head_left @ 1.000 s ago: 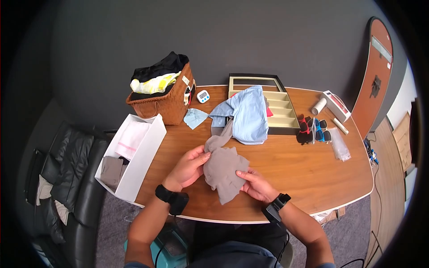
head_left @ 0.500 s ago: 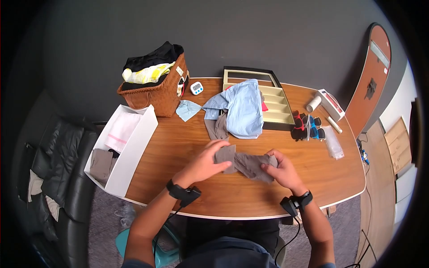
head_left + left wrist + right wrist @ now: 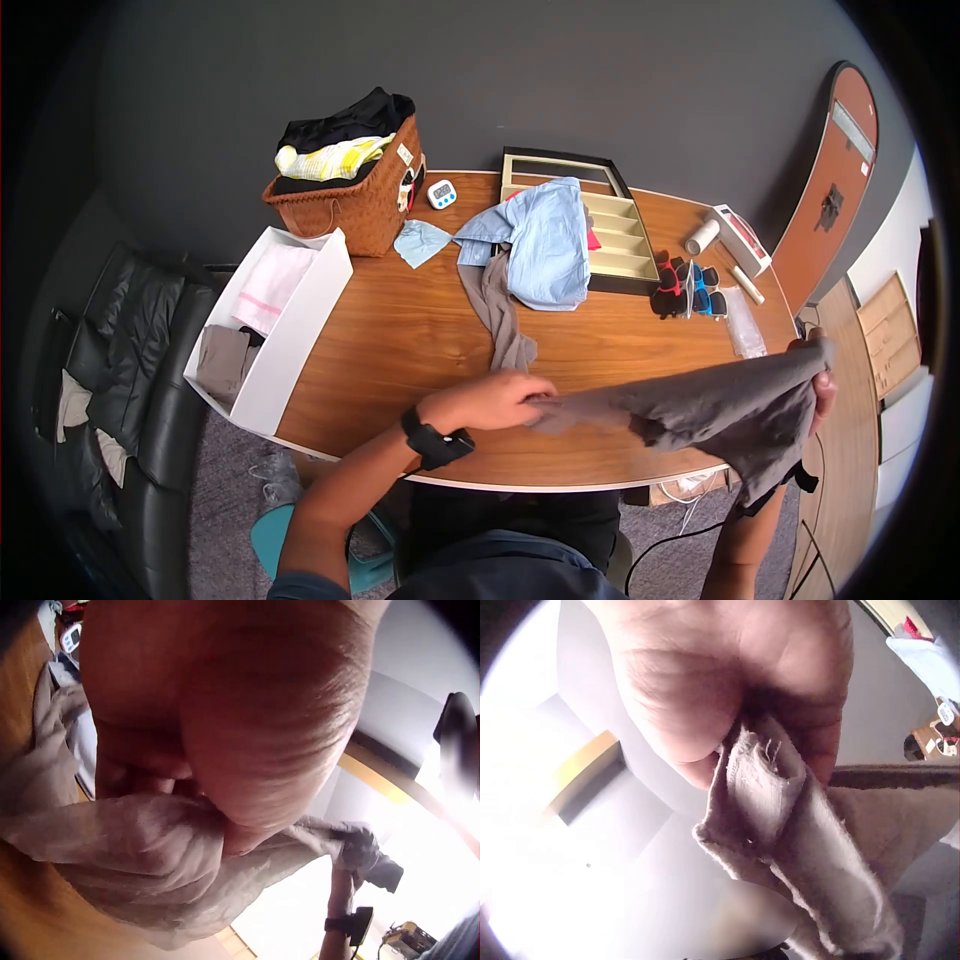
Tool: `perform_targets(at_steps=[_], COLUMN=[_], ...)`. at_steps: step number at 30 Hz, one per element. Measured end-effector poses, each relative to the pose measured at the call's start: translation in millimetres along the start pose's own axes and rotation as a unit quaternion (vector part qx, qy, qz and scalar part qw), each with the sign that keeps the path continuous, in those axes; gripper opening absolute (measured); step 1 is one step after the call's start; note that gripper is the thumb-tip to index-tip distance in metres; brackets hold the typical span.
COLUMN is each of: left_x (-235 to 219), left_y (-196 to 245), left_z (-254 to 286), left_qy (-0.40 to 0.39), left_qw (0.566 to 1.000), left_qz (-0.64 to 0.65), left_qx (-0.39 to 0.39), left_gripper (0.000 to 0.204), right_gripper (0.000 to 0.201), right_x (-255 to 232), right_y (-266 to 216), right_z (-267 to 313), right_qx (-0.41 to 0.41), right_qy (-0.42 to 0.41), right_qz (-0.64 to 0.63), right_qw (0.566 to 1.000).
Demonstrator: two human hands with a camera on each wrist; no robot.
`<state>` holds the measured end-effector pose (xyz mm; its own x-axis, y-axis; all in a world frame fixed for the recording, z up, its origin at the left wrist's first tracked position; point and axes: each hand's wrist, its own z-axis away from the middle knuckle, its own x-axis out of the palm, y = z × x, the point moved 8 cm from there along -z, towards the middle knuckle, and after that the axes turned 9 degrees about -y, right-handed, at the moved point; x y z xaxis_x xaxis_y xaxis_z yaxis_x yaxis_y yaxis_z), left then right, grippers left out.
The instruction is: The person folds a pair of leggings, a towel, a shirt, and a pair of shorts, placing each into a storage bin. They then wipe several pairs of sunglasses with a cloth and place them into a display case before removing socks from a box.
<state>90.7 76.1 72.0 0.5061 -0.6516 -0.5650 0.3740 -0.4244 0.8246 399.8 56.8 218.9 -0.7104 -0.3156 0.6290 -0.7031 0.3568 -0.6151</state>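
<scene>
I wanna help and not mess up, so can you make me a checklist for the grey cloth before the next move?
1. Left grip holding the grey cloth: ok, pinched.
2. Right grip holding it: ok, pinched near an edge.
3. Cloth lifted clear of the sunglasses: ok, bare tabletop shows between them.
4. Cloth smooth: not ok, it has creases.
5. Cloth separate from the grey strip on the table: cannot tell, the left grip hides where they might join.

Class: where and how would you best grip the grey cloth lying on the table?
Probably pinch the grey cloth by its near end, from the person's side: that end points toward the person, clear of the blue shirt, which the far end meets.
</scene>
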Motion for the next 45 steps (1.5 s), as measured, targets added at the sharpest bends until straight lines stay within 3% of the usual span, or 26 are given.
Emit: perform_targets(at_steps=[1, 3, 5, 6, 8, 11, 12, 13, 15, 16, 17, 19, 20, 24, 25, 27, 28, 30, 31, 33, 34, 37, 40, 45], left_x=[-11, -26, -48, -51, -72, -88, -79, -84, -86, -85, -89, -92, -100, -134, -137, -155, -162, -168, -172, -174, -174, -174, -174, -175], left_y=[-3, -18, -11, -12, 0, 5, 15, 24, 21, 14, 13, 7, 13, 9, 3, 6, 17, 15, 14, 0, -8, -20, -32, -36], left_z=[8, 28, 48, 54, 72, 94, 98, 103, 114, 119, 126, 137, 146, 181, 188, 197, 200, 207, 213, 220, 222, 229, 238, 246], left_qy=[0.022, 0.032, 0.075, 0.074, 0.182, 0.225, 0.163, 0.164, 0.148, 0.125, 0.125, 0.07, 0.1, 0.169, 0.17, 0.216, 0.232, 0.264, 0.296, 0.289, 0.288, 0.299, 0.314, 0.338], left_qw=[1.0, 0.998, 0.997, 0.996, 0.965, 0.943, 0.889, 0.889, 0.925, 0.936, 0.936, 0.953, 0.943, 0.942, 0.942, 0.953, 0.942, 0.937, 0.93, 0.927, 0.924, 0.913, 0.907, 0.89], left_qz=[0.012, 0.028, 0.02, 0.02, 0.161, 0.236, 0.426, 0.426, 0.345, 0.322, 0.323, 0.236, 0.218, 0.085, 0.086, -0.055, -0.114, -0.096, -0.078, -0.079, -0.097, -0.131, -0.147, -0.178], left_qx=[-0.006, -0.054, -0.031, -0.033, 0.096, 0.067, 0.032, 0.032, -0.059, -0.067, -0.068, -0.179, -0.231, -0.276, -0.277, -0.204, -0.213, -0.21, -0.204, -0.226, -0.233, -0.244, -0.239, -0.248], left_gripper=[0.029, 0.026, 0.022, 0.022, 0.018, 0.015, 0.014, 0.014, 0.01, 0.023, 0.023, 0.03, 0.031, 0.022, 0.022, 0.022, 0.02, 0.019, 0.019, 0.017, 0.017, 0.018, 0.019, 0.02], right_gripper=[0.052, 0.055, 0.055, 0.055, 0.061, 0.07, 0.076, 0.076, 0.074, 0.073, 0.073, 0.073, 0.073, 0.069, 0.069, 0.066, 0.062, 0.061, 0.06, 0.055, 0.055, 0.053, 0.053, 0.055], right_x=[-4, -32, -37, -32, -28, -20, -34, -35, -41, -49, -60, -86, -88, -118, -127, -152, -160, -209, -208, -197, -199, -202, -221, -241], right_y=[-2, -15, -10, -3, 10, 20, 21, 20, 19, 16, 11, -1, -4, -15, -17, -30, -32, -53, -53, -51, -47, -30, -13, -9], right_z=[-2, -3, -2, -3, -5, -16, -26, -30, -34, -35, -36, -38, -37, -37, -37, -39, -41, -43, -42, -43, -42, -30, -15, 1], right_qx=[-0.001, -0.015, 0.018, 0.04, 0.077, 0.108, 0.115, 0.115, 0.118, 0.116, 0.117, 0.108, 0.119, 0.142, 0.144, 0.108, 0.132, 0.137, 0.14, 0.12, 0.141, 0.212, 0.285, 0.336], right_qy=[0.0, 0.09, 0.104, 0.09, 0.044, 0.0, -0.027, -0.028, 0.006, 0.015, 0.016, 0.052, 0.051, 0.018, 0.017, 0.047, 0.05, 0.081, 0.111, 0.088, 0.06, 0.049, 0.043, 0.062], right_qz=[0.0, 0.052, 0.061, 0.074, 0.08, 0.176, 0.187, 0.187, 0.204, 0.194, 0.194, 0.195, 0.198, 0.204, 0.203, 0.19, 0.155, 0.116, 0.078, 0.102, 0.182, 0.364, 0.38, 0.362], right_qw=[1.0, 0.994, 0.993, 0.992, 0.993, 0.978, 0.975, 0.975, 0.972, 0.974, 0.974, 0.973, 0.972, 0.969, 0.968, 0.975, 0.978, 0.98, 0.981, 0.984, 0.971, 0.905, 0.879, 0.867])
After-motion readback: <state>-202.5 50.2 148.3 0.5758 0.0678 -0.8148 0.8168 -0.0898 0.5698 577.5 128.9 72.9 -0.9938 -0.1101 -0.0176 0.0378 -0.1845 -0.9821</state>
